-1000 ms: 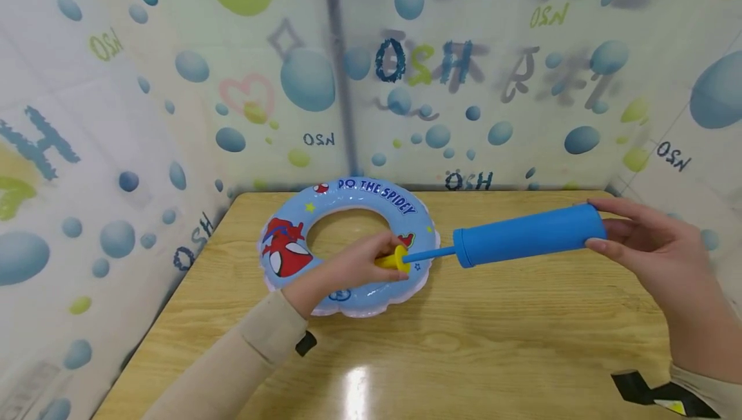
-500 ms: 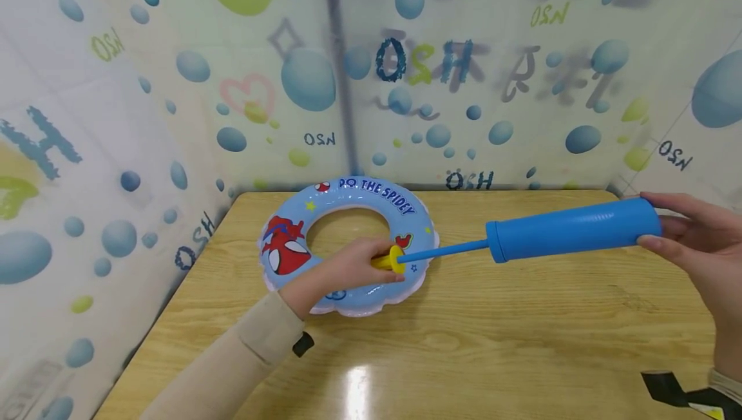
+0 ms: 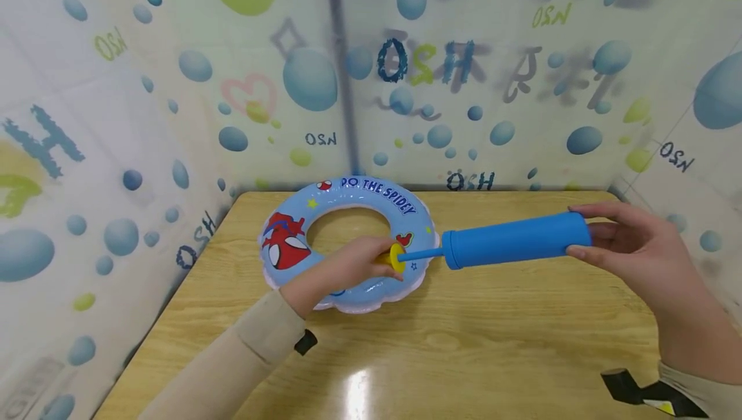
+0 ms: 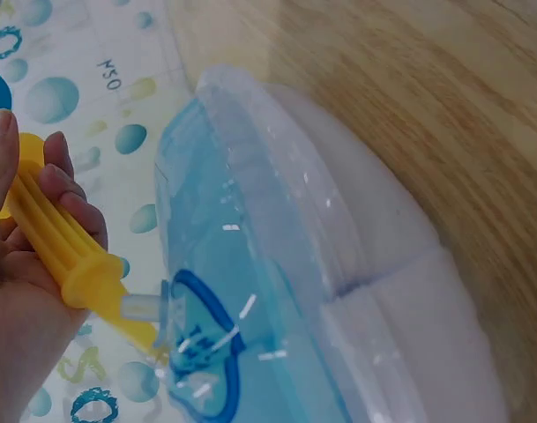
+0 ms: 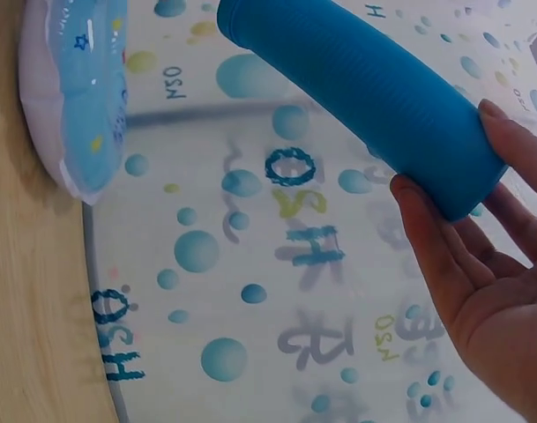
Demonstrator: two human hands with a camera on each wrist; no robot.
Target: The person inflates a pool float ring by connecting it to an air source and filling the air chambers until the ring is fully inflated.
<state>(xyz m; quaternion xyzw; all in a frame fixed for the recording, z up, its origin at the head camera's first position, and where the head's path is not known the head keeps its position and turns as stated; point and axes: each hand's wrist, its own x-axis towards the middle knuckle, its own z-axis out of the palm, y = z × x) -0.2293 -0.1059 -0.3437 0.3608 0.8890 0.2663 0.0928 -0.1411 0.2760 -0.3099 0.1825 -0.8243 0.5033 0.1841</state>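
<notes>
A blue hand pump (image 3: 516, 241) with a yellow handle (image 4: 52, 220) is held almost level between both hands. My left hand (image 3: 350, 270) grips the handle, thumb and fingers curled round it. With thumb and fingertips, my right hand (image 3: 634, 256) holds the far end of the blue barrel. A short stretch of blue rod (image 3: 421, 254) shows between handle and barrel. Below my left hand is a light-blue inflated swim ring (image 3: 371, 198) with a cartoon print. In the left wrist view, the handle's tapered yellow tip lies by the ring's clear valve (image 4: 143, 307); whether they join I cannot tell.
The ring rests on a wooden table (image 3: 464, 343), toward its back left. Behind and along both sides hangs a pale curtain (image 3: 510, 85) printed with blue and green drops. Dark straps sit at both wrists.
My right hand first moved right, drawing the barrel out along the rod, then came back left, so less rod shows now. My left hand has stayed nearly still on the handle.
</notes>
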